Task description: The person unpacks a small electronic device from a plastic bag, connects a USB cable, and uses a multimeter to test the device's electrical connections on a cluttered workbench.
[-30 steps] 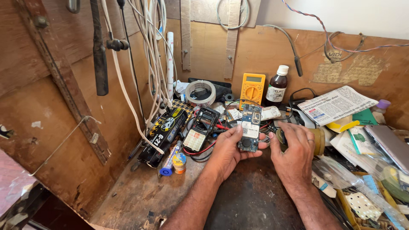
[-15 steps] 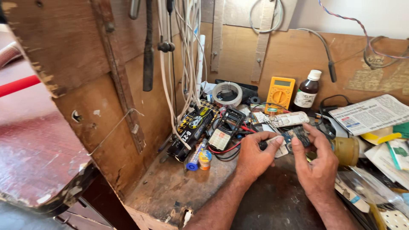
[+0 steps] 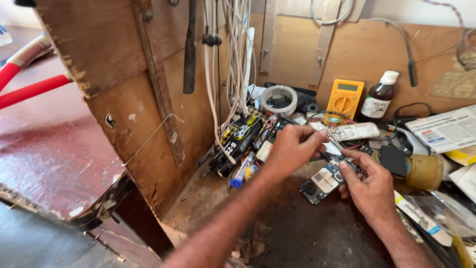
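My left hand (image 3: 292, 149) is raised over the cluttered wooden bench and pinches the end of a pale, silvery phone housing part (image 3: 353, 131) between its fingertips. My right hand (image 3: 371, 187) sits lower and to the right, gripping a dark phone circuit board (image 3: 322, 181) by its right end. The board tilts down to the left, just above the dark bench top (image 3: 297, 233). The two parts are held apart, the pale one above and behind the board.
A yellow multimeter (image 3: 343, 99), a brown bottle with a white cap (image 3: 379, 97) and a tape roll (image 3: 279, 99) stand by the back panel. White cables (image 3: 233, 54) hang down. Black-and-yellow battery packs (image 3: 239, 138), a yellowish jar (image 3: 424, 171) and papers (image 3: 446, 130) crowd the bench. A red table (image 3: 44, 149) lies left.
The view has swung left, which brings the red table in. My left hand has lifted the pale housing part up and away from the board, which stays in my right hand.
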